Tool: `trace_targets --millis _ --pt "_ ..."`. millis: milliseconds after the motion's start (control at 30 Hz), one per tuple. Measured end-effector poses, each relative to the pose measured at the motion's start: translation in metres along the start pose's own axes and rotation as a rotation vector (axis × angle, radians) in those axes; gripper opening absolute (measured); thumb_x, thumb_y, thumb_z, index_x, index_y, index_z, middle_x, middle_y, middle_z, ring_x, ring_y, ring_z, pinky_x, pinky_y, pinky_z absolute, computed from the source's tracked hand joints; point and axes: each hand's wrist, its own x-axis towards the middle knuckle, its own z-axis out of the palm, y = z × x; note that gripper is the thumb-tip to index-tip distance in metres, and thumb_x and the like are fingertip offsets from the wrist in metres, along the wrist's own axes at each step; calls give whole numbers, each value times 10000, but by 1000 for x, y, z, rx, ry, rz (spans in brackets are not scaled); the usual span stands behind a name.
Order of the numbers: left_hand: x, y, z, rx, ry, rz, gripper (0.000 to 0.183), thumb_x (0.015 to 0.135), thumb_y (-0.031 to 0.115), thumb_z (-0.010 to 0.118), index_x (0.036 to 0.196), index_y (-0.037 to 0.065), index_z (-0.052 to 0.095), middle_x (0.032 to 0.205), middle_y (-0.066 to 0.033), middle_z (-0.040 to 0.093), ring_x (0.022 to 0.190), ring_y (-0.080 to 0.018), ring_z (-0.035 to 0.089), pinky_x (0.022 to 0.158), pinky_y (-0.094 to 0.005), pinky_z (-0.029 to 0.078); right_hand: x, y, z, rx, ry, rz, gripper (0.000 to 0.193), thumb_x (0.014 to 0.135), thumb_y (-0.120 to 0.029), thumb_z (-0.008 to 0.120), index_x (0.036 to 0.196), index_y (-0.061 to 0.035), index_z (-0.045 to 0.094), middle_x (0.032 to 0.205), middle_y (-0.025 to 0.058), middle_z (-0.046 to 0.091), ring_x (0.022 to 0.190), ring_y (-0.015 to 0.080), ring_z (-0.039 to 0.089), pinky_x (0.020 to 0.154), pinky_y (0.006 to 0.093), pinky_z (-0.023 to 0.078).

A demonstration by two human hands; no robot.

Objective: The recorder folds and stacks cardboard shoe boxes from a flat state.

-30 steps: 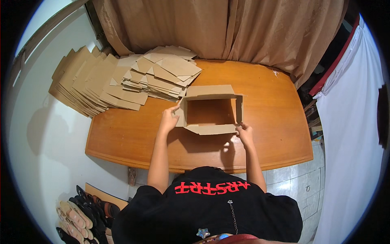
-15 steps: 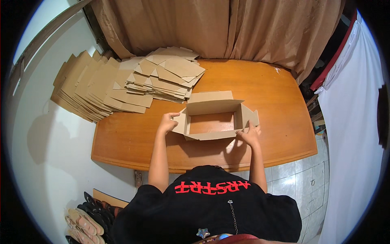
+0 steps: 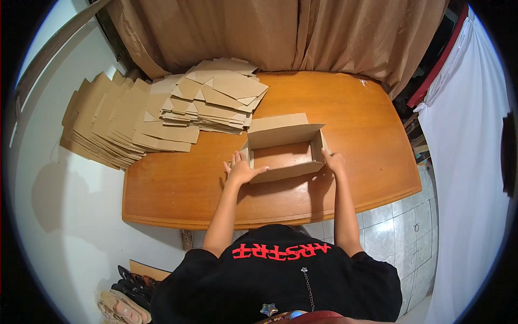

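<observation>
An opened-out cardboard box (image 3: 286, 172) stands on the wooden table before me. Its bottom lets the tabletop show through, and a long flap (image 3: 278, 121) sticks up and back from the far wall. My left hand (image 3: 241, 170) lies against the box's left end with its fingers spread, the thumb stretched along the near wall. At the right end, my right hand (image 3: 334, 162) pinches the end wall near its front corner. The side flaps are folded in toward the ends, mostly hidden by my hands.
Flat folded cardboard boxes lie in a fanned stack (image 3: 116, 121) at the left and a second pile (image 3: 216, 94) at the back left. The wooden table (image 3: 178, 186) ends at a brown curtain (image 3: 243, 35) behind. Sandals (image 3: 127, 308) sit on the floor at lower left.
Both hands have moved inward against the box ends, and the end flaps that stuck out sideways are now swung in. My left hand's fingers have spread.
</observation>
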Motion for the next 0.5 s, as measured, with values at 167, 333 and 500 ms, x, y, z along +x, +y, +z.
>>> trace_targets --millis 167,333,500 --pt "11 -17 28 -107 -31 112 1391 478 657 739 1372 -91 -19 1449 -276 -19 1362 -360 -37 1094 -469 33 13 -8 4 -19 -28 -56 606 740 -530 608 904 53 632 1151 332 491 1072 387 508 854 428 441" --pt "7 -19 38 -170 35 161 1411 448 600 790 1381 -70 -28 1454 -264 -27 1362 -362 -39 1095 -462 50 21 -21 13 102 425 -504 610 697 -88 696 1218 50 412 1206 261 414 1115 400 444 911 428 407" --pt "2 -17 39 -325 136 208 1303 454 513 823 1427 114 53 1452 -257 79 1351 -390 86 1082 -481 139 48 -21 10 221 397 -653 676 670 36 665 1279 -47 383 1221 231 420 1120 390 445 931 405 405"
